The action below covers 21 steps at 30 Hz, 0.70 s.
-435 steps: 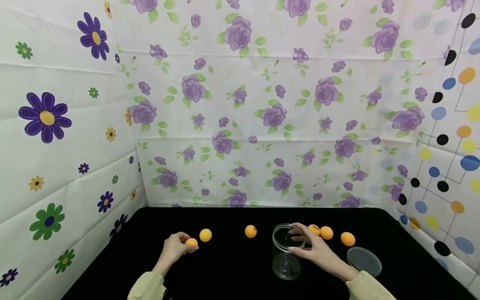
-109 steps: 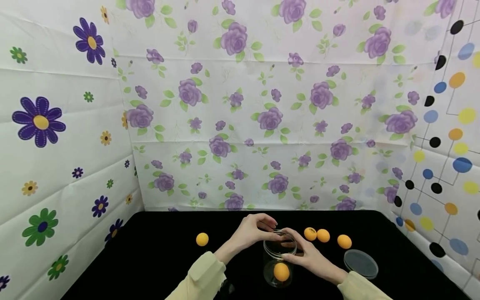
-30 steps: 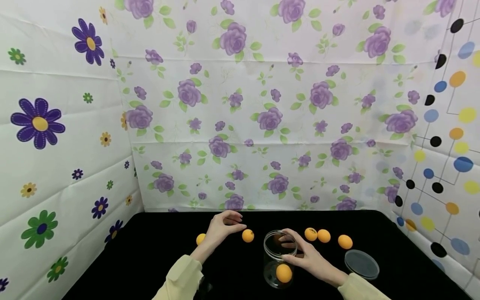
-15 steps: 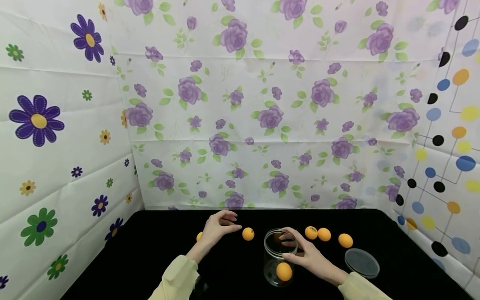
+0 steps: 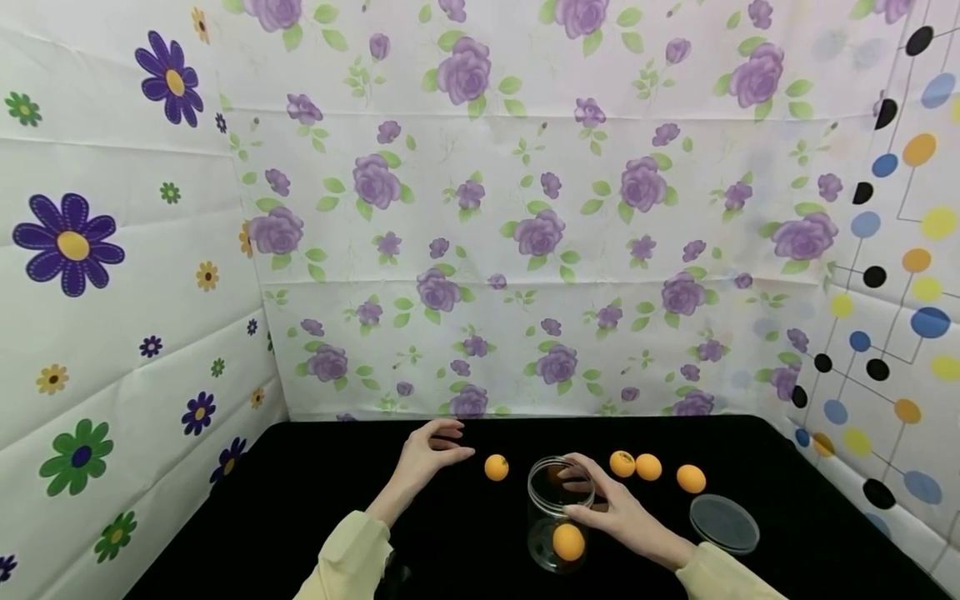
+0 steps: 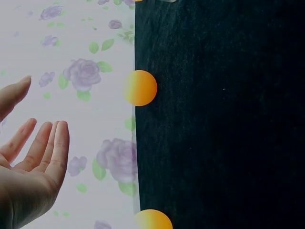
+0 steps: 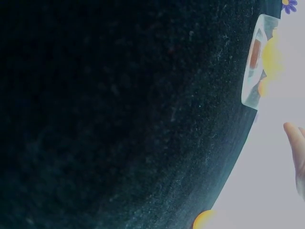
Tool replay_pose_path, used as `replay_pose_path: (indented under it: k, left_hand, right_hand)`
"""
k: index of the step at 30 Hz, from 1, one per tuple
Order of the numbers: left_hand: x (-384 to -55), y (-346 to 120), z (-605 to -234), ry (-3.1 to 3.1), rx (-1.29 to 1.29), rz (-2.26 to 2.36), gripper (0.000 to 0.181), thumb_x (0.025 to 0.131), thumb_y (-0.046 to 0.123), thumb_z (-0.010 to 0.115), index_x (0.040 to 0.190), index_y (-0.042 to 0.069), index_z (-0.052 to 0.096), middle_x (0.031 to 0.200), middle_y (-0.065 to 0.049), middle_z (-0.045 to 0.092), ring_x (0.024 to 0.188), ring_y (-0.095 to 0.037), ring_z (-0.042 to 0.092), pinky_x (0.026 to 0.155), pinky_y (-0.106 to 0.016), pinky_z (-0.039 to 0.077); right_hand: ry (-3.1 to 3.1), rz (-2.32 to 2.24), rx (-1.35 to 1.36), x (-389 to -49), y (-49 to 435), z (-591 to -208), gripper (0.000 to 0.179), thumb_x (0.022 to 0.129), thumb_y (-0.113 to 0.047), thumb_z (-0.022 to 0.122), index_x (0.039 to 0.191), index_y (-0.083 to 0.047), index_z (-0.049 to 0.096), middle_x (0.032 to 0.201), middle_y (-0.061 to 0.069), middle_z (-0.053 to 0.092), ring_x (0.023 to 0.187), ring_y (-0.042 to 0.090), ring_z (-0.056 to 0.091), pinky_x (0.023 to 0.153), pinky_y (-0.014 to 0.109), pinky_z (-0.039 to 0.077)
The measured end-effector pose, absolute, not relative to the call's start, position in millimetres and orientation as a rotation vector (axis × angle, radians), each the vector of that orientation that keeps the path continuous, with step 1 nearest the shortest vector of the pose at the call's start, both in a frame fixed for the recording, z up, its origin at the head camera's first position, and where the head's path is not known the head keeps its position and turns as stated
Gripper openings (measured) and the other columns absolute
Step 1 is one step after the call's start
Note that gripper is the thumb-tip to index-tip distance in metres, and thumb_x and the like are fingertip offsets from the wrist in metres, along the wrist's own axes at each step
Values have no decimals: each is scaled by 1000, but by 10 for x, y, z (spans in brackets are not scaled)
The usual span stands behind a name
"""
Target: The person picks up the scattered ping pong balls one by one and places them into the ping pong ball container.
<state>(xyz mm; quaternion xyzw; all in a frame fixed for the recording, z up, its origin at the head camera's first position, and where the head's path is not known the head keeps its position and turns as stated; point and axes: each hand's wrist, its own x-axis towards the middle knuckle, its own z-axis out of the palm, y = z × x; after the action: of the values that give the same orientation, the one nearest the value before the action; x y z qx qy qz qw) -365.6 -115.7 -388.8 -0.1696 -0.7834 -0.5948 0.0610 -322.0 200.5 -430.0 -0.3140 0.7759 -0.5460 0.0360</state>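
My left hand [image 5: 423, 462] is raised over the black table, fingers apart and holding nothing; the left wrist view shows the palm and spread fingers [image 6: 59, 148]. Just right of it lies an orange ball [image 5: 497, 467]. A second ball on that side is hidden behind the hand in the head view, while the left wrist view has two balls, one in the middle [image 6: 143, 88] and one at the bottom edge [image 6: 155, 219]. With thumb and fingers around the rim, my right hand [image 5: 611, 504] grips a clear plastic jar [image 5: 542, 529]. One orange ball [image 5: 568, 542] sits inside at its bottom.
Right of the jar are three more orange balls, a marked one [image 5: 622, 464], its neighbour [image 5: 648, 467] and one farther right [image 5: 692, 478]. A round translucent lid [image 5: 724, 524] lies flat by my right forearm. Patterned cloth walls [image 5: 465, 250] enclose the black tabletop [image 5: 300, 467].
Since 14.5 seconds ago, a ball the left hand pinched has left that spot and one is inside the jar. Lately the left hand has drawn back leftward from the jar, covering the leftmost ball.
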Motion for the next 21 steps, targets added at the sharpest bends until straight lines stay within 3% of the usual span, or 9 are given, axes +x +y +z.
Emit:
replay_pose_path:
  k: [7,21]
  left_hand:
    - [-3658,-1201,-3866,-2365,-493,-1861,51,76,24,75,118,2,56,106,-11,56,90,-29,56,71,-39,49]
    - [-3630,-1296,-3796,-2305,-435,-1967,48,77,10,73,117,-6,53,107,-18,53,87,-28,56,67,-35,50]
  right_hand:
    - [2380,-1680,-962,-3210,2005,-4298,55,94,-8,49,142,-16,23,132,17,38,116,36,40,81,34,45]
    - [2384,-1681,-981,-3223,2004,-4320,56,94,-7,49,142,-17,23,132,19,37,116,35,41,80,34,45]
